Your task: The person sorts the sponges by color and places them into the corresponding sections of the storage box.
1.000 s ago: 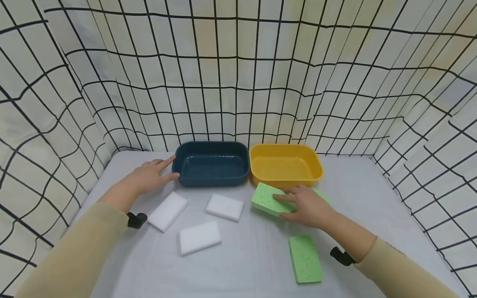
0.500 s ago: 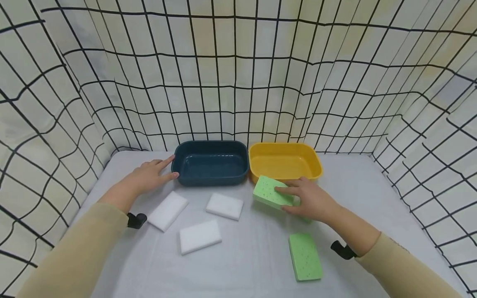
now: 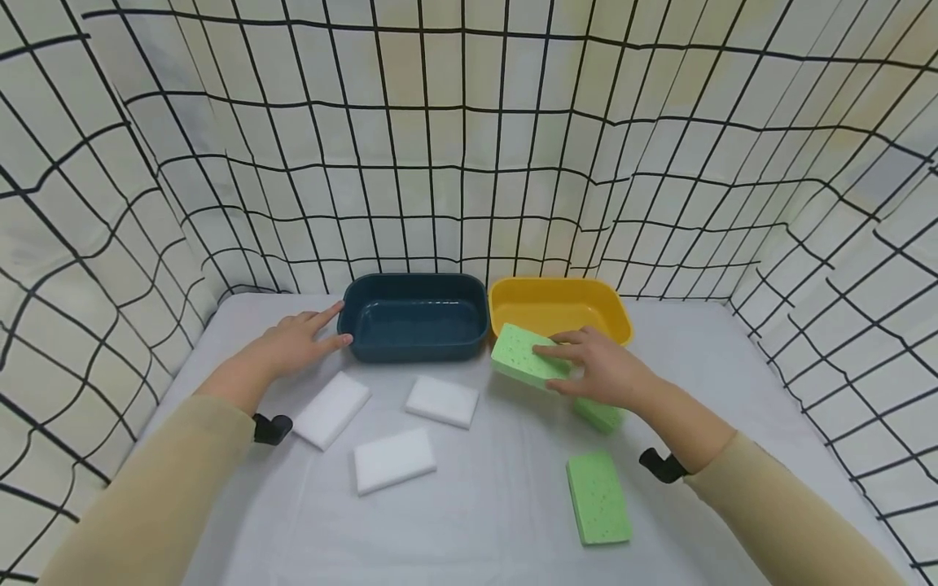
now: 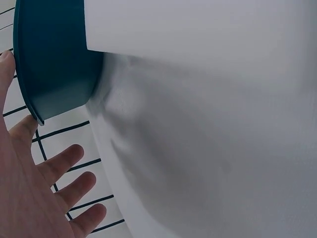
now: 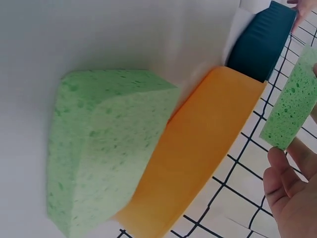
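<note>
My right hand (image 3: 608, 370) pinches a green sponge (image 3: 523, 356) between fingers and thumb, raised at the front edge of the yellow tray (image 3: 557, 303). In the right wrist view this speckled sponge (image 5: 291, 96) is seen at the right, lifted off the table. A second green sponge (image 3: 599, 415) lies just below that hand, partly covered by it. Nearer the front is a third green sponge (image 3: 598, 498). With spread fingers, my left hand (image 3: 289, 350) touches the left end of the dark blue tray (image 3: 414, 350); in the left wrist view the index fingertip meets its rim (image 4: 29, 109).
Side by side at the back of the white-covered table (image 3: 498, 529) stand both trays. Three white sponges lie before the blue one: a left one (image 3: 331, 411), a middle one (image 3: 394, 461) and a right one (image 3: 442, 401). Black-grid walls (image 3: 440, 163) enclose the table.
My right hand has lifted the green sponge and carried it toward the yellow tray, uncovering more of the sponge beneath. The left hand stays at the blue tray.
</note>
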A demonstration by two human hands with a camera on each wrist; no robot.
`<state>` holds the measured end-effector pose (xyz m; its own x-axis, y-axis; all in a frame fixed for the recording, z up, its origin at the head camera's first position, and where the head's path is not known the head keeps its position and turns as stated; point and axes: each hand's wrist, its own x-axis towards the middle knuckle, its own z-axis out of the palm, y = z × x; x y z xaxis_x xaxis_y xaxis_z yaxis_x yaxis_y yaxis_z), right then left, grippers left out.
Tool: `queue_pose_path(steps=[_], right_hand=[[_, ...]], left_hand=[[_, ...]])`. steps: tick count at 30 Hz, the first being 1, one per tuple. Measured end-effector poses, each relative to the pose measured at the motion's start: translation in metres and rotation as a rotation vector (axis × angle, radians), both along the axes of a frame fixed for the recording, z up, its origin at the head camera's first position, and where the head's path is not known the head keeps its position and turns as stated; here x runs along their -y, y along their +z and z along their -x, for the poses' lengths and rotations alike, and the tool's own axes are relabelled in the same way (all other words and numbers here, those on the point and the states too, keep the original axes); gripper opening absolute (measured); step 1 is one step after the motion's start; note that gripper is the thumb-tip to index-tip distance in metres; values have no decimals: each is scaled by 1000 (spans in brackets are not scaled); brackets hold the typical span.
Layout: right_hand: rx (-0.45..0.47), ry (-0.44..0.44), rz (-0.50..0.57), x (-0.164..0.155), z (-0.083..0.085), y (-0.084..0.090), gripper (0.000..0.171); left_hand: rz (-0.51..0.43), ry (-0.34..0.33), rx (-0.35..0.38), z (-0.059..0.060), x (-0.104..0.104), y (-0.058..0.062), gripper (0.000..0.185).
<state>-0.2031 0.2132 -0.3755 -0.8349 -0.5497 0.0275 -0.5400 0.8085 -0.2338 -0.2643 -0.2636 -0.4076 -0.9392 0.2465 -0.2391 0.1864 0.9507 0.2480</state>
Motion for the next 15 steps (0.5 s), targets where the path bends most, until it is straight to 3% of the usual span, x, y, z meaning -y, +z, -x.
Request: queue_pose_path(steps=[6,15], right_hand=[[-6,44,26,11,17,6,53],[38,37,-20,37,43,12,51]], left_hand=[[-17,4,-2,1,0,-1,95],[-28,7,9,0,-2,0,94]])
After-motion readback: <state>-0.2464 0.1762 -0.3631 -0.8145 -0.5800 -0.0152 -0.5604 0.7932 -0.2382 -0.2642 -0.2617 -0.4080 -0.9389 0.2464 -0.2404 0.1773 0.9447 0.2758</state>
